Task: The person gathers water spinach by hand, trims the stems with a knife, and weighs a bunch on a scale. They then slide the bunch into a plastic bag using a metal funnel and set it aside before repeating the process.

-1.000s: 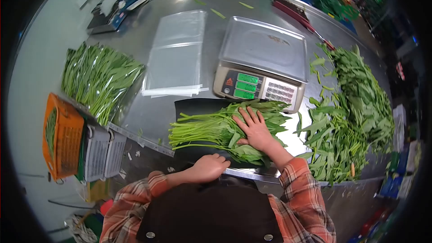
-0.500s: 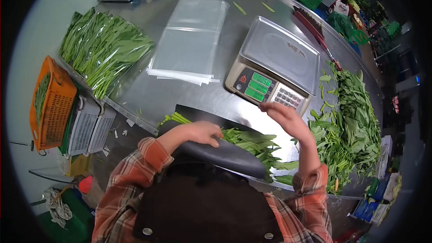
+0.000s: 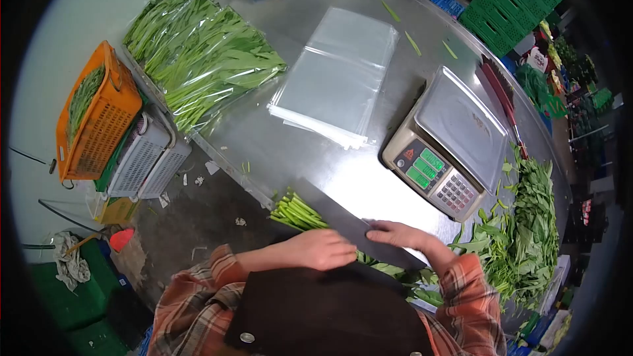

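A bunch of leafy greens lies in a dark flexible sheet (image 3: 349, 219) at the table's near edge. Its pale green stems (image 3: 295, 212) stick out at the left, and some leaves show at the right. My left hand (image 3: 322, 249) is closed over the bunch and the sheet's near side, fingers curled. With thumb and fingers, my right hand (image 3: 397, 234) grips the sheet's far flap, which stands raised. Much of the bunch is hidden by the sheet and my hands. Beyond them sits a digital scale (image 3: 438, 151) with a lit green display.
Clear plastic bags (image 3: 339, 72) lie stacked mid-table. Bagged greens (image 3: 204, 59) are at the left, loose greens (image 3: 527, 237) at the right. A red brush (image 3: 499, 92) lies behind the scale. An orange basket (image 3: 105, 118) and grey crates (image 3: 148, 161) stand left of the table.
My right hand has come down from beside the scale onto the sheet's far flap, now raised over the greens. My left hand has shifted along the bunch. The view has turned left.
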`<state>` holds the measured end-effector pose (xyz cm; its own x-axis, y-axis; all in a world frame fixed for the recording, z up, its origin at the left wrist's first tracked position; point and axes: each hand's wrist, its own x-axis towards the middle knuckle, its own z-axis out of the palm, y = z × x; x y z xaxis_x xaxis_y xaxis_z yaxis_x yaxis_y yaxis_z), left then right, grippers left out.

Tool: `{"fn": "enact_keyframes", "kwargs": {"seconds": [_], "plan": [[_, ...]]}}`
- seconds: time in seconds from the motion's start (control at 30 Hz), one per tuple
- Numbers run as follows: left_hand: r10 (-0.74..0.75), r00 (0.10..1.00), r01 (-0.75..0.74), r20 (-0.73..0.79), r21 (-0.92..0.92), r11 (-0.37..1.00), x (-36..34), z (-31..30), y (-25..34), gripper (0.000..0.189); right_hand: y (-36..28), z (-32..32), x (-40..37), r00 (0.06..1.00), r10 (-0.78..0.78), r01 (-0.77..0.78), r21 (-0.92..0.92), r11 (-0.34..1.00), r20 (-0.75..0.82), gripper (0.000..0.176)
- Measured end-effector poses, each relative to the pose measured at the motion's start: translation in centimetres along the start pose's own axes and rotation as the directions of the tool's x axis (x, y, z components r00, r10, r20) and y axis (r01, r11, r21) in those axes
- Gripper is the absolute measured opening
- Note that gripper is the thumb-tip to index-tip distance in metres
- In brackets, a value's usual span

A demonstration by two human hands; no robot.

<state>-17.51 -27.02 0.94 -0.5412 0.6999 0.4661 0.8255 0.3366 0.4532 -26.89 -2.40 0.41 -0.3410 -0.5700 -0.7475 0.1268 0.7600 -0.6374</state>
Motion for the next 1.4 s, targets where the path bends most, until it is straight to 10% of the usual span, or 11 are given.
{"fn": "enact_keyframes", "kwargs": {"seconds": [0.17, 0.33, 0.4, 0.47, 0.53, 0.83, 1.03, 1.1, 1.2, 1.27, 1.4], "plan": [[-0.322, 0.943, 0.309, 0.083, 0.144, 0.940, -0.5, -4.8, -1.7, 0.052, -2.5, 3.7, -2.3, 0.957, -0.229, 0.172, -0.285, 0.943, -0.177, 0.063], [-0.159, 0.962, 0.207, 0.222, -0.211, 0.955, -1.4, -0.4, -9.0, 0.049, -4.6, 2.8, -3.1, 0.984, 0.058, -0.085, -0.155, 0.984, -0.171, 0.084], [-0.358, 0.835, 0.503, 0.417, -0.319, 0.803, -0.7, -0.8, -14.0, 0.032, -4.5, 2.5, -2.4, 0.971, 0.124, -0.137, -0.049, 0.989, -0.205, 0.092], [-0.598, 0.693, 0.525, 0.404, 0.286, 0.802, 2.1, -3.5, -20.3, 0.017, -4.5, 2.6, -3.8, 0.956, 0.237, -0.244, -0.025, 0.969, -0.172, 0.086], [-0.405, 0.892, 0.303, 0.198, 0.402, 0.864, 0.4, -4.9, -27.2, 0.012, -3.2, 4.0, -4.9, 0.911, 0.358, -0.353, 0.066, 0.933, -0.203, 0.084], [-0.239, 0.838, 0.012, 0.491, 0.421, 0.907, 4.4, -5.1, -29.8, 0.011, -0.9, 8.1, -6.2, 0.767, 0.447, -0.281, 0.386, 0.879, -0.460, 0.079], [-0.430, 0.821, 0.252, 0.375, 0.437, 0.863, 5.3, -5.5, -31.0, 0.010, 1.0, 9.6, -6.2, 0.718, 0.466, -0.207, 0.482, 0.852, -0.517, 0.077], [-0.374, 0.921, 0.298, 0.107, 0.422, 0.856, 8.1, -8.5, -27.6, 0.010, 0.8, 10.4, -7.1, 0.694, 0.429, -0.110, 0.504, 0.857, -0.578, 0.076], [-0.014, 1.000, 0.014, -0.003, 0.308, 0.951, 7.8, -6.5, -25.1, 0.011, -1.7, 10.7, -8.6, 0.664, 0.360, -0.036, 0.453, 0.891, -0.655, 0.076], [0.002, 0.957, -0.055, 0.289, 0.178, 0.983, 5.0, -1.5, -23.5, 0.011, -3.7, 10.5, -8.7, 0.629, 0.257, -0.096, 0.255, 0.962, -0.733, 0.075], [-0.152, 0.923, 0.157, 0.355, 0.015, 0.988, 5.9, -0.8, -21.8, 0.008, -6.7, 8.3, -8.2, 0.649, 0.190, -0.323, -0.041, 0.945, -0.736, 0.100]]}}
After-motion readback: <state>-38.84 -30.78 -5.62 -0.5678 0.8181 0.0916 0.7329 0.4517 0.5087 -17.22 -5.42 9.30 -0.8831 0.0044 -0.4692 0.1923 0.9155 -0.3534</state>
